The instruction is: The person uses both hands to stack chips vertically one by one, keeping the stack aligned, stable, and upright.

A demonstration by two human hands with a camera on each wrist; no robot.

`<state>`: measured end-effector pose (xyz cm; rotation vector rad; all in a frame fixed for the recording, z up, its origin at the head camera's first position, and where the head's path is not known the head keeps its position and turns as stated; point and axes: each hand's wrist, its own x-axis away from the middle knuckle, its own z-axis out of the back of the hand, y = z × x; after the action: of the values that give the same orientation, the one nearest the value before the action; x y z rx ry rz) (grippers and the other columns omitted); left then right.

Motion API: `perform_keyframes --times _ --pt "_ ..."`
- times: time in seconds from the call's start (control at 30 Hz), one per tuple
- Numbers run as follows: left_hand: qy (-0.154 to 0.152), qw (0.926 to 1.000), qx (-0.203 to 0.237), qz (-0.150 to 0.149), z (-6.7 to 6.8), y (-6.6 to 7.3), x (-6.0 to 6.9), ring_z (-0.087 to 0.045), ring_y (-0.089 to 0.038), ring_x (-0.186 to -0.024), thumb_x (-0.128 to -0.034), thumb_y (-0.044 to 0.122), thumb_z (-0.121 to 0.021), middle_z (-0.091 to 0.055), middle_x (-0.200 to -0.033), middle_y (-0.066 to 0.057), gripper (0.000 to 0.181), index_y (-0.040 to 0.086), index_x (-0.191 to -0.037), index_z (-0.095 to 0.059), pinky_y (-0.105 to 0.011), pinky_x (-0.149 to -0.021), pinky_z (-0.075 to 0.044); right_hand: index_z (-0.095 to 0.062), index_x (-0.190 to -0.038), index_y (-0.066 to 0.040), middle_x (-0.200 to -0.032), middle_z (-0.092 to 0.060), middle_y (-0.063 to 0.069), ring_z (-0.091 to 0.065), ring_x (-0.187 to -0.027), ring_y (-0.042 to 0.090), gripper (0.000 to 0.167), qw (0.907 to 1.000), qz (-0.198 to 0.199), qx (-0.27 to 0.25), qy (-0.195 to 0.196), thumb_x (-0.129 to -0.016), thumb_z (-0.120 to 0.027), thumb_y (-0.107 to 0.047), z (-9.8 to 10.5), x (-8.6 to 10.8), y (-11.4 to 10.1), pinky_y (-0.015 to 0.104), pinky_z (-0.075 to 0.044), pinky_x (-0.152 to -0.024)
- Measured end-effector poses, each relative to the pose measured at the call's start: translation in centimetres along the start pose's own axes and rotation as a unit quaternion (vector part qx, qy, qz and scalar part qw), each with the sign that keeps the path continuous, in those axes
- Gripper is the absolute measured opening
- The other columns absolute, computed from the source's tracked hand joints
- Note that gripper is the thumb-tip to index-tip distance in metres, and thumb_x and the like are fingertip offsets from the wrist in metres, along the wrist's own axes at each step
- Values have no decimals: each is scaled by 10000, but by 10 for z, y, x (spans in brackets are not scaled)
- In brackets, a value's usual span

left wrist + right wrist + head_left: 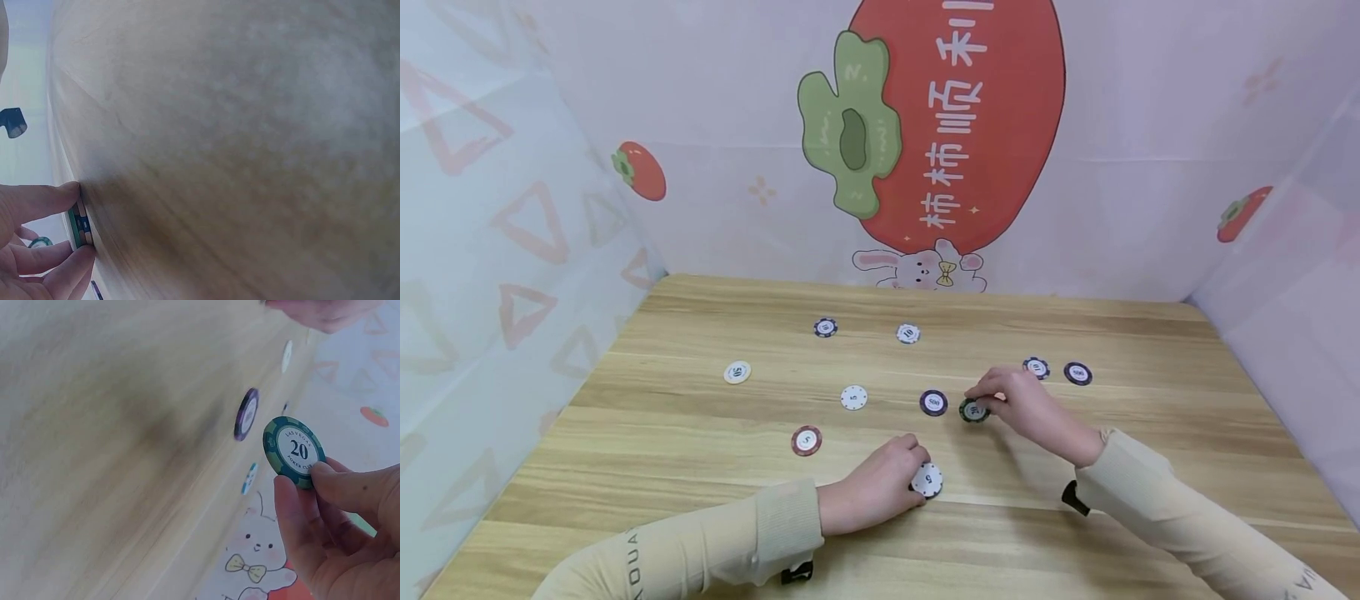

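A small stack of poker chips [928, 481], topped by a white chip marked 5, sits near the front middle of the wooden table. My left hand [883, 483] grips this stack by its edges; in the left wrist view, green and brown rims [80, 226] show between thumb and fingers. Farther back and to the right, my right hand [1022, 408] pinches a green poker chip [294, 450] marked 20 by its edge. In the right wrist view that chip is tilted and appears raised off the tabletop. A purple 500 chip [933, 402] lies just left of it.
Single chips lie about the table [700, 467]: a red 5 [806, 440], a white 5 [853, 397], a white 50 [737, 372], and 10 chips at the back. Another 500 chip [1078, 372] is at right, beyond the right hand. Printed cloth walls enclose the table.
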<state>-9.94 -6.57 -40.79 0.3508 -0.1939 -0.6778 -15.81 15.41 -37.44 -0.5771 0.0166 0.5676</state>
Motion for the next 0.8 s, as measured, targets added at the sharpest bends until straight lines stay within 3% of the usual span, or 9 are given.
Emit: perform_keyframes --times 0.23,0.5,0.67,0.8 --pt "-62 9999 61 49 0 0 0 -486 -62 -792 -722 190 -760 -535 -917 1 371 40 -1029 -617 -183 -706 -437 -702 -946 -19 -904 -670 59 -608 -790 147 170 9931 -533 -957 -421 -796 -637 27 0 3 -5 228 -508 -624" --pt "-78 9999 62 40 1 0 0 -484 -62 -790 -721 194 -761 -535 -917 -1 383 37 -1038 -614 -181 -706 -437 -674 -984 38 -920 -649 126 -605 -703 146 179 9654 -1215 -2104 -945 -818 -605 31 -5 5 -10 285 -529 -607" --pt "-61 10000 45 34 1 0 0 -484 -65 -785 -717 194 -762 -532 -906 0 375 43 -1025 -613 -183 -702 -437 -652 -1017 62 -951 -648 146 -615 -724 148 201 9461 -1449 -2615 -1248 -831 -604 5 -12 7 -11 323 -534 -633" --pt "-41 10000 63 18 1 0 0 -475 -63 -769 -716 194 -762 -523 -886 6 366 44 -1015 -614 -178 -681 -428 -654 -1013 58 -948 -654 148 -624 -748 165 200 9360 -1527 -2837 -1417 -828 -614 -6 -19 10 -11 326 -535 -638"
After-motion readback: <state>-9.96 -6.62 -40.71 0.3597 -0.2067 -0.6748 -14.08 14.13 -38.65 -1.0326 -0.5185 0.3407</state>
